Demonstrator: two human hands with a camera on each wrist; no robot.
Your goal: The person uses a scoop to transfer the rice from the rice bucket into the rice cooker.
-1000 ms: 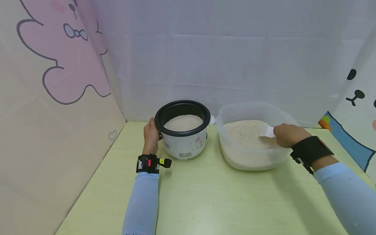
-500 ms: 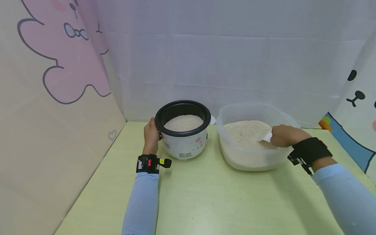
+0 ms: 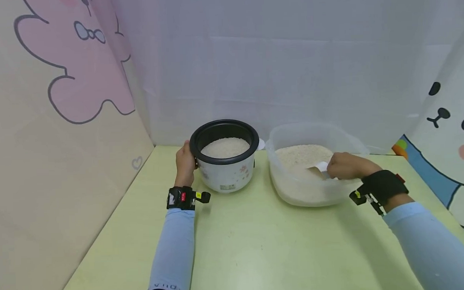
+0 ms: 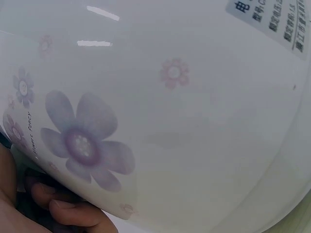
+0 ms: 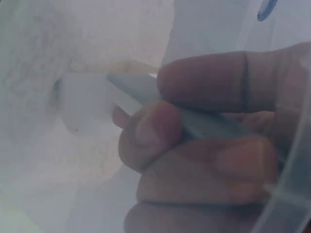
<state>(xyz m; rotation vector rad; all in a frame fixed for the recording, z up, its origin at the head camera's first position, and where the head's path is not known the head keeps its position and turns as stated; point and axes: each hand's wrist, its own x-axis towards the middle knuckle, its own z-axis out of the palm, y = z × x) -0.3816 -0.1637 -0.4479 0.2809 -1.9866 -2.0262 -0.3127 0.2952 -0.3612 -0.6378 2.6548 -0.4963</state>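
A white rice cooker (image 3: 227, 177) with a flower print and a black rim stands at the back of the table, with white rice (image 3: 225, 148) inside. My left hand (image 3: 184, 164) holds its left side; in the left wrist view, fingers (image 4: 77, 213) curl at a dark handle. To the right sits a translucent plastic tub (image 3: 283, 137) of rice (image 3: 301, 155). Inside it, my right hand (image 3: 349, 165) grips the handle of a white scoop (image 3: 320, 167). The scoop's mouth is in the rice, tilted to the left. Through the tub wall, the right wrist view shows thumb and fingers round the handle (image 5: 209, 124).
The cooker and the tub stand close together on a pale yellow-green table (image 3: 235, 243). A white curtain (image 3: 252, 76) hangs right behind them. Printed cloth walls (image 3: 95, 175) bound the table at left and right.
My right hand has moved left within the tub, and the scoop has tipped and pushed through the rice. The left hand stays on the cooker. The head view has shifted slightly.
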